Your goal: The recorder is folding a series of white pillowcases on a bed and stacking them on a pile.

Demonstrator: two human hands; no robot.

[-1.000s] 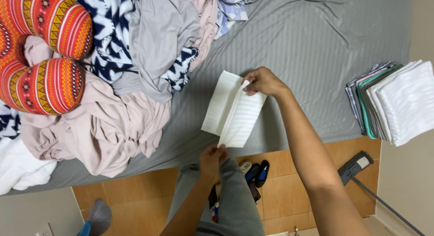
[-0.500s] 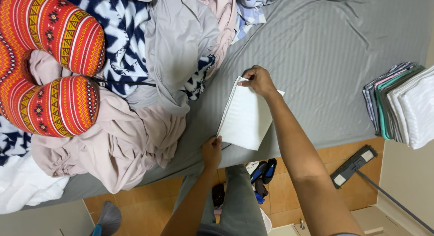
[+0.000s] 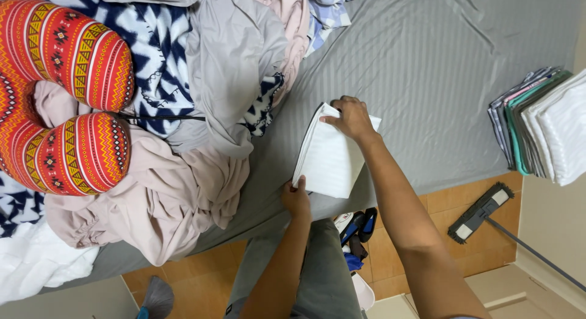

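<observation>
A folded white cloth is laid flat on the grey striped bed sheet, close to the near edge of the bed. Its far end is pressed down by the right hand, whose fingers are curled over the upper corner of the cloth. Its near left corner is touched by the left hand, the thumb set against the cloth edge and the remaining fingers tucked below the mattress edge; whether the corner is pinched cannot be told.

To the left of the cloth, a heap of unfolded laundry is spread over the bed: a grey garment, a pale pink sheet hanging over the bed edge, and a navy and white patterned fabric. Further left, two round cushions in a red, orange and yellow zigzag pattern are seen lying on the heap.

Well apart to the right, a stack of folded cloths in white, green and grey is placed at the bed's corner. Below it, on the orange tiled floor, a flat mop is seen. Grey trousers are worn by the person, and some footwear lies by the feet.
</observation>
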